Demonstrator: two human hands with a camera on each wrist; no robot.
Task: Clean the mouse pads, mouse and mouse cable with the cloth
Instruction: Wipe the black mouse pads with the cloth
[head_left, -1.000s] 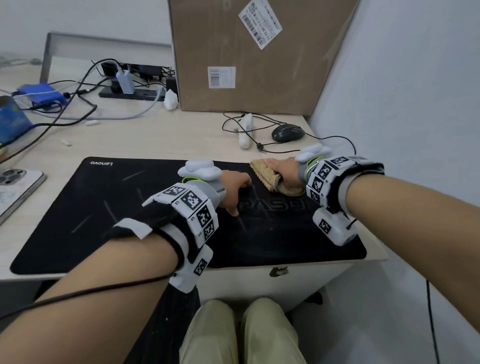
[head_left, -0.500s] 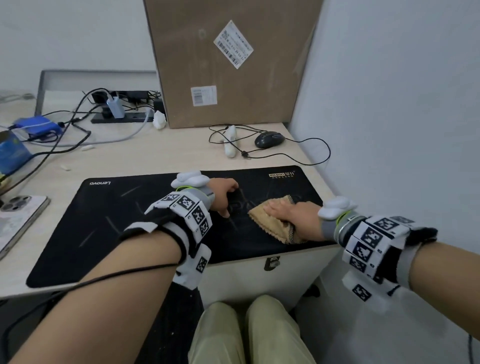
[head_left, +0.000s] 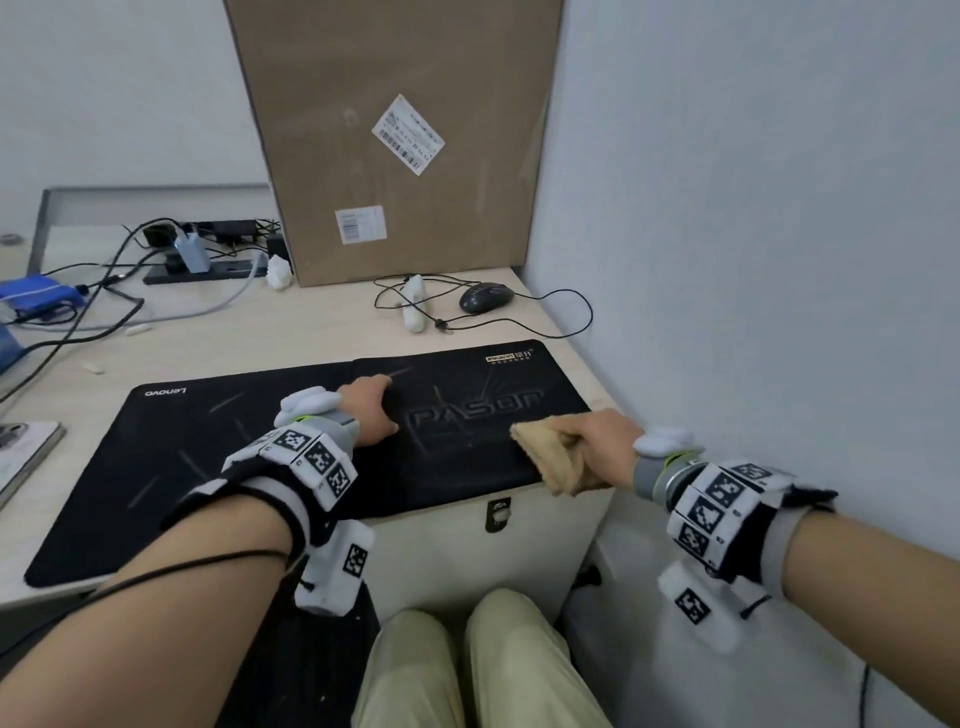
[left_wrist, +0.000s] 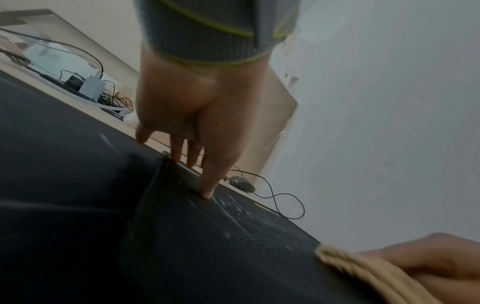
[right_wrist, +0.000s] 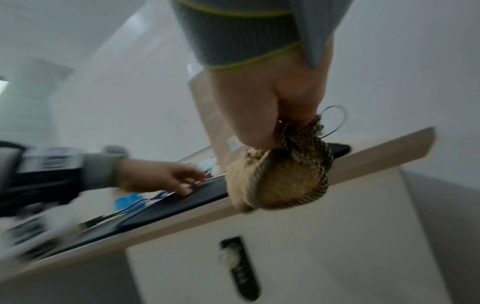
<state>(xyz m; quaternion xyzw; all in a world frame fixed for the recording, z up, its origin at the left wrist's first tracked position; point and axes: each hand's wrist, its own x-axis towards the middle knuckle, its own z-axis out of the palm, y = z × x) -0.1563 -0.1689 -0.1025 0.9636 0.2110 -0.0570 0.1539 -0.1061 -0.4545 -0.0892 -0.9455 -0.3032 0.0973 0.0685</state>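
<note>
The tan cloth (head_left: 558, 460) is bunched in the right hand (head_left: 597, 434), at the near right edge of the Pason mouse pad (head_left: 467, 410), partly past the surface (head_left: 332, 332) edge. The left hand (head_left: 366, 410) lies with straight fingers pressing this pad where it overlaps the Lenovo mouse pad (head_left: 156, 441). The step looks like wiping the pads; next, a fresh stroke needs the cloth set back flat. The mouse (head_left: 485, 297) and mouse cable (head_left: 566, 317) lie far right, apparently untouched.
</note>
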